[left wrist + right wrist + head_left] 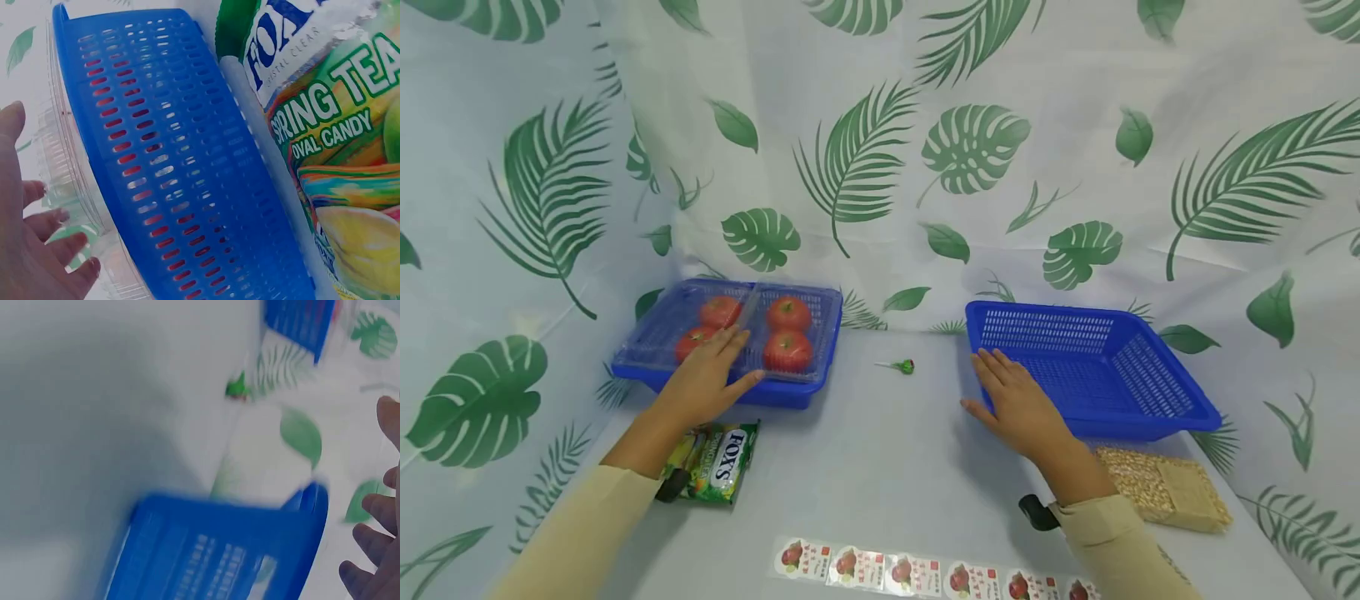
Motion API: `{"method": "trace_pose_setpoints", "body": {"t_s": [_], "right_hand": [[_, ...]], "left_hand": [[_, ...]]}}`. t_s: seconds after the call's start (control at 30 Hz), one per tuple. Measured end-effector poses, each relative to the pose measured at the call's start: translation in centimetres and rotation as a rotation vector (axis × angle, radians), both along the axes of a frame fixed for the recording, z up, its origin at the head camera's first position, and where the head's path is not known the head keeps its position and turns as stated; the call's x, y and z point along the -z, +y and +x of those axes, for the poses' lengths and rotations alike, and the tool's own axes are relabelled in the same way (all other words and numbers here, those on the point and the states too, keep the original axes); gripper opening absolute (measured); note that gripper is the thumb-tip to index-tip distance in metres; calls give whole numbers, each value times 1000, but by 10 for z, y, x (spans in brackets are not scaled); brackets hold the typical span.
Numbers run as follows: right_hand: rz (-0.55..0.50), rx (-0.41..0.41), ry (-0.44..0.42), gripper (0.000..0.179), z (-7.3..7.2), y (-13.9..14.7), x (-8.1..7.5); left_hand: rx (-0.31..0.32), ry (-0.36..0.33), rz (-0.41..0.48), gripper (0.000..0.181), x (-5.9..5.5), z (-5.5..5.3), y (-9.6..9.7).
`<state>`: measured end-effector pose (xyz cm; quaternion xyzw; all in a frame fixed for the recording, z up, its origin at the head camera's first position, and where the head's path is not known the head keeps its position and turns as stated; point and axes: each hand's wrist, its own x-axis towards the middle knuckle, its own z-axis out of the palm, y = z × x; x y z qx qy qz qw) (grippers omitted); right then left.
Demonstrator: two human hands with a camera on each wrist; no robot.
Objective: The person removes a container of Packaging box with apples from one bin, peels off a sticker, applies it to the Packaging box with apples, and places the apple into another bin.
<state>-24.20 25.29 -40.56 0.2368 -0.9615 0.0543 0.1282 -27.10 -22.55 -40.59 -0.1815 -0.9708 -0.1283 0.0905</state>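
My left hand [706,379] is over the front of the left blue basket [786,393], fingers extended and holding nothing. In that basket sit clear plastic boxes [647,333] of red apples [788,315]. The left wrist view shows the fingers beside the clear packaging [84,169]; whether they touch it I cannot tell. My right hand [1021,410], its fingers also extended and holding nothing, is at the near left side of the right blue basket [1150,425]. Contact with the rim is unclear; the right wrist view is blurred.
Between the baskets lies a lollipop [904,366] in a green wrapper. A Fox's candy bag [726,462] is below my left hand, and a packed block of pale kernels [1150,483] lies before the right basket. Apple-print stickers [857,568] line the front. A leaf-patterned sheet [880,150] stands behind.
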Motion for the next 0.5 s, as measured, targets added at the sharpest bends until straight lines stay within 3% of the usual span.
{"method": "trace_pose_setpoints", "body": {"t_s": [0.3, 0.5], "right_hand": [[-60, -86, -57, 67, -13, -67, -2], [-233, -80, -293, 70, -28, -110, -2]], "left_hand": [[-93, -2, 73, 85, -6, -9, 6], [-140, 9, 113, 82, -12, -11, 13]]}}
